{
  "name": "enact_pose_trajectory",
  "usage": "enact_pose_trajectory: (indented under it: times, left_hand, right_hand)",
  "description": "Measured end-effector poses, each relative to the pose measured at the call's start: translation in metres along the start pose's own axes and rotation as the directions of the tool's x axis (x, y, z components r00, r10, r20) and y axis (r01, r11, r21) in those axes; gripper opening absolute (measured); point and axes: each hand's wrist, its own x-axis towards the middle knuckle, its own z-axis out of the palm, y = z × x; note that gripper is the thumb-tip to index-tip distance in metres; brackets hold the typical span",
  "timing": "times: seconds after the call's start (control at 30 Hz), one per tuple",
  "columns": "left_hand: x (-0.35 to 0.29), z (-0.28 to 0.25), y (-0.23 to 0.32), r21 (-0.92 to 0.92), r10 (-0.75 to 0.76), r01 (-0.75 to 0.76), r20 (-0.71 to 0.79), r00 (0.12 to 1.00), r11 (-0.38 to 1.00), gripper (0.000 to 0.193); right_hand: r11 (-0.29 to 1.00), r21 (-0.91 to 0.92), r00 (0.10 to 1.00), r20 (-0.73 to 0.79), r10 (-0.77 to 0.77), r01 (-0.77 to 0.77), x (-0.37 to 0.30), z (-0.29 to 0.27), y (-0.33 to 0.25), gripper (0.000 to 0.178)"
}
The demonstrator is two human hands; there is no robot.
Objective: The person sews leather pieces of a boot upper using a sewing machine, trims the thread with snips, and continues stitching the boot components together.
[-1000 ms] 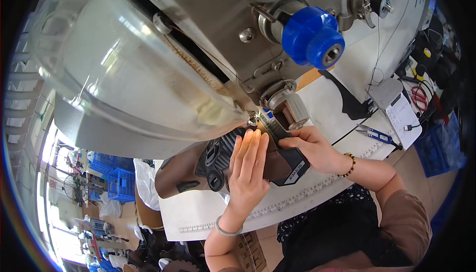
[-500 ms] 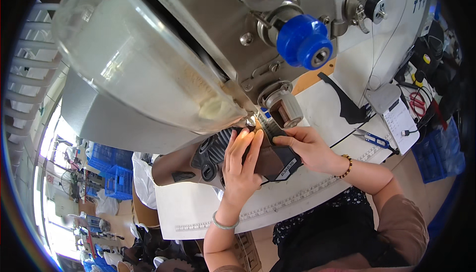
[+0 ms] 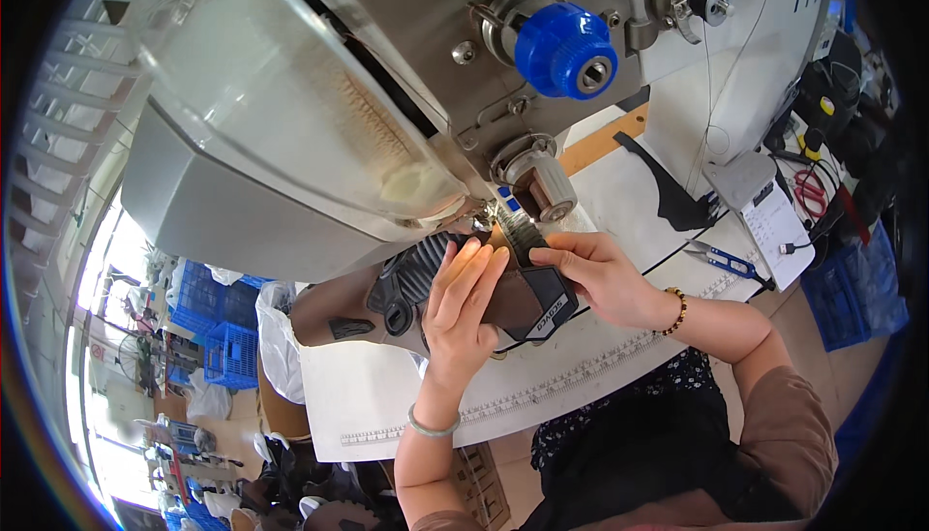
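Note:
A brown and black shoe upper lies on the sewing machine's bed, its edge under the lit needle area. My left hand rests on the upper with its fingers stretched out toward the needle, just in front of it. On the right, my right hand is closed, thumb and fingers pinching the upper's edge beside its black end panel. The machine head, with a blue knob, hangs over both hands. What lies beneath the fingers is hidden.
A measuring scale runs along the white table's front edge. To the right are blue-handled thread snips, a black cut piece and a written paper sheet. Blue crates and a white plastic bag stand at the left.
The view has shifted slightly, so the machine appears moved. Both hands stay on the shoe upper in nearly the same hold, with the upper still at the needle.

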Motion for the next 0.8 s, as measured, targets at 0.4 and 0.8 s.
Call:
enact_pose_trajectory:
  times: [0.4,0.8]
  left_hand:
    - [-0.007,0.006,-0.007,-0.009,0.035,-0.036,-0.061,0.997,0.999,0.061]
    - [-0.003,0.011,-0.016,-0.012,0.003,-0.005,-0.135,0.991,1.0,0.055]
  right_hand:
    - [0.997,-0.056,0.998,-0.001,-0.062,0.062,0.001,-0.001,0.006,0.019]
    - [0.99,-0.119,0.996,-0.039,-0.086,0.081,0.008,0.005,0.003,0.024]
